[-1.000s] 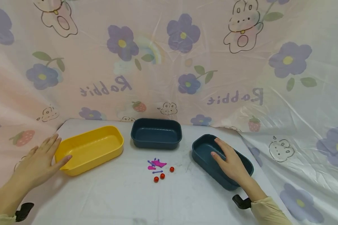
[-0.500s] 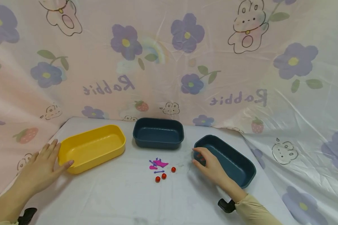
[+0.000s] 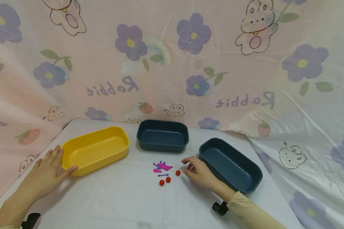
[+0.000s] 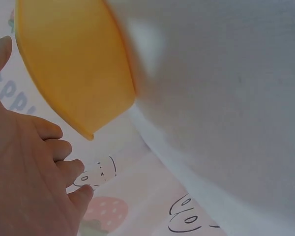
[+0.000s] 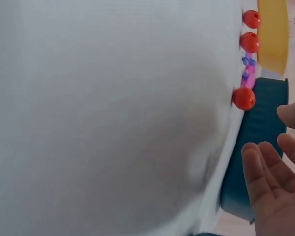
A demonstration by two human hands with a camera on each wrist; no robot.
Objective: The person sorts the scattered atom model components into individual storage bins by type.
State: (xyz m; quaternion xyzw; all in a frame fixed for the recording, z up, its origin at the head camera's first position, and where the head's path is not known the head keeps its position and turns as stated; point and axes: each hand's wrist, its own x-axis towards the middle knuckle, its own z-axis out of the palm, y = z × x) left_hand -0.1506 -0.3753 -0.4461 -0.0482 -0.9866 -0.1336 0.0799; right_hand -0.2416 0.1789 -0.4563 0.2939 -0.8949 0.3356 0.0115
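My left hand (image 3: 47,175) is at the near left corner of the yellow tray (image 3: 96,163), fingers extended; in the left wrist view a gap shows between hand and tray (image 4: 73,73). My right hand (image 3: 200,173) hovers just right of a red bead (image 3: 178,173), fingers loosely bent, holding nothing. In the right wrist view that bead (image 5: 244,98) lies apart from the fingertips. Two more red beads (image 3: 161,183) lie nearer the front. Behind them are pink flat pieces (image 3: 164,166) and small purple bar-shaped pieces (image 3: 163,175).
A dark blue tray (image 3: 162,148) stands at the back middle. Another dark blue tray (image 3: 232,163) sits angled on the right, beside my right forearm. A patterned rabbit-and-flower curtain (image 3: 166,63) hangs behind the white table (image 3: 117,197).
My right hand has moved left from over the right dark blue tray to beside the beads. My left hand has stayed by the yellow tray. The head view has shifted slightly.
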